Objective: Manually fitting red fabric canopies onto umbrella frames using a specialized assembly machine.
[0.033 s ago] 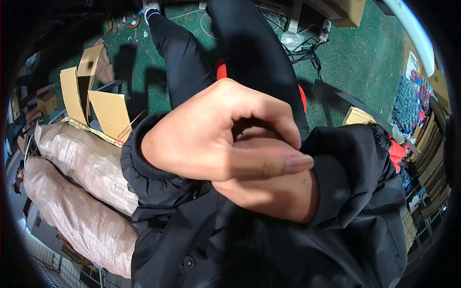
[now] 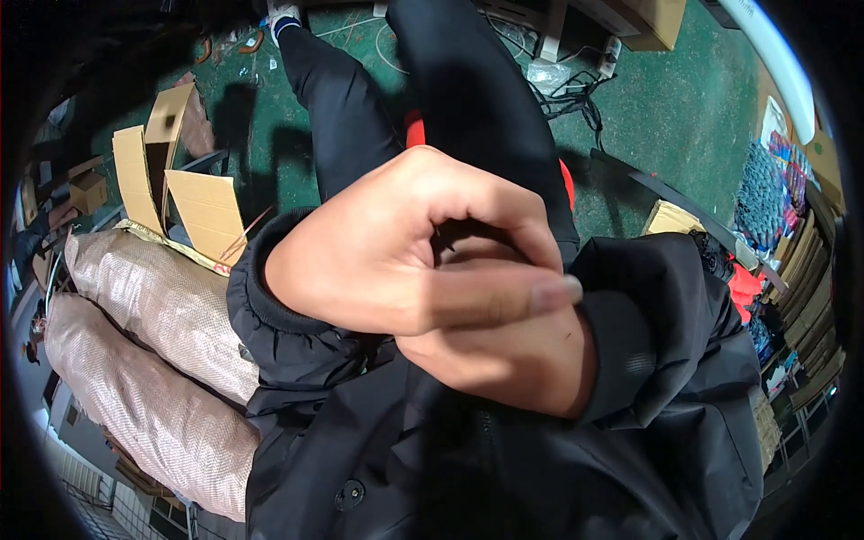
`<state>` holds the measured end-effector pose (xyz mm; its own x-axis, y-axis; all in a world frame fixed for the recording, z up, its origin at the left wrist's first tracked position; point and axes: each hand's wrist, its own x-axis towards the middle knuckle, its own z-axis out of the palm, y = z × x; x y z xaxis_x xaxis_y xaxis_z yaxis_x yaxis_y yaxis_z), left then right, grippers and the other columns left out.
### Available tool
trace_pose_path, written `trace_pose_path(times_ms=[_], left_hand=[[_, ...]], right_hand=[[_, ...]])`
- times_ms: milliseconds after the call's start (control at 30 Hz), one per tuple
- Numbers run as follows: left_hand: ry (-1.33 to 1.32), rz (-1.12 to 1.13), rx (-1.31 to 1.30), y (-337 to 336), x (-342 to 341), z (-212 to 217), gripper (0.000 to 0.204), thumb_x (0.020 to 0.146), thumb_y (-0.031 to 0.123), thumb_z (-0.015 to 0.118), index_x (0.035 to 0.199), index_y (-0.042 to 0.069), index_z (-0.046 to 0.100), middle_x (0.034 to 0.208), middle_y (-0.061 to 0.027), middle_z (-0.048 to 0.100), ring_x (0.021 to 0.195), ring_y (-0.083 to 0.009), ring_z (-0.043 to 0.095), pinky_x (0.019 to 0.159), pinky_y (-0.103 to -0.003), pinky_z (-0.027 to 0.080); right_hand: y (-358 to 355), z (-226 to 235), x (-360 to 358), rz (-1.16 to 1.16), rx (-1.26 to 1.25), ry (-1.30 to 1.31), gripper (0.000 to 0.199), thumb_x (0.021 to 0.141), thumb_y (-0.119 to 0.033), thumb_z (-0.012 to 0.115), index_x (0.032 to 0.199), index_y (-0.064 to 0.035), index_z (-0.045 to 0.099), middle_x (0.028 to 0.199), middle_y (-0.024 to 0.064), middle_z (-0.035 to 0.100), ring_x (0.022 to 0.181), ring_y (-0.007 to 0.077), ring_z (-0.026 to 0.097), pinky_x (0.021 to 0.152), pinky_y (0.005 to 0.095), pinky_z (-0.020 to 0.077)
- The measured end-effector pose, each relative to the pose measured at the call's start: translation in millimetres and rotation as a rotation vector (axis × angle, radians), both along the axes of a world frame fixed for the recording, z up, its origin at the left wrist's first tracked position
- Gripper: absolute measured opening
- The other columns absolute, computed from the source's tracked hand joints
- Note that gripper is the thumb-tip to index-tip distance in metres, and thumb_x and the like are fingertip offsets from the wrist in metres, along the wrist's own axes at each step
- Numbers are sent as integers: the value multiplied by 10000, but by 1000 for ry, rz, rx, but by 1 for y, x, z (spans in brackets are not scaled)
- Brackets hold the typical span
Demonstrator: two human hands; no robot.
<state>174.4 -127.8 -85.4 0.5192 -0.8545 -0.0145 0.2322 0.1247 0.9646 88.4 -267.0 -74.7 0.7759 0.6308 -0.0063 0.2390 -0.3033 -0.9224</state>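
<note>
In front of my torso, my left hand lies across the top of my right hand. The left fingers curl round, with the thumb stretched along below the bent index finger and both tips close together. A dark gap shows between them; whatever is inside, if anything, stays out of sight. Of my right hand only the back and wrist show, coming out of a black cuff. Its fingers are hidden beneath the left hand. The left wrist comes out of another black cuff.
Two long woven sacks lie at my left, beside an open cardboard box. Black cables trail over the green floor ahead. At the far right are blue knitted fabric and stacked cardboard.
My left thumb has shifted slightly upward, closer to the index finger. Otherwise both hands and the surroundings stay in place.
</note>
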Motion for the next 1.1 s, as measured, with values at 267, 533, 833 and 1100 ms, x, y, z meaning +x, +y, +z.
trace_pose_path(times_ms=[267,533,833,1100], left_hand=[[186,53,28,-4,3,-2,130,953,-22,638,1023,-89,725,922,-177,747,852,-219,732,807,-321,567],[252,591,-118,-4,13,-17,341,1006,87,624,1287,-103,596,958,-157,714,880,-215,701,907,-399,581],[365,714,-274,4,16,-1,435,974,72,663,1345,-99,514,1055,-226,714,910,-277,727,854,-420,604],[412,648,-351,4,20,-7,606,1052,230,553,1523,-89,343,1509,-310,467,1383,-408,516,1164,-488,423]], right_hand=[[-5,10,14,153,-349,-130,159,811,-126,596,723,-63,712,756,118,667,788,261,650,688,420,455],[-2,13,30,278,-550,-298,189,847,-181,586,870,-5,651,841,110,666,884,247,650,904,364,484],[-9,3,28,180,-542,-361,105,836,-147,599,839,-43,608,824,107,651,836,249,646,846,361,504],[-13,-1,27,161,-523,-310,106,817,-122,605,871,-31,600,828,113,638,855,276,629,846,374,489]])
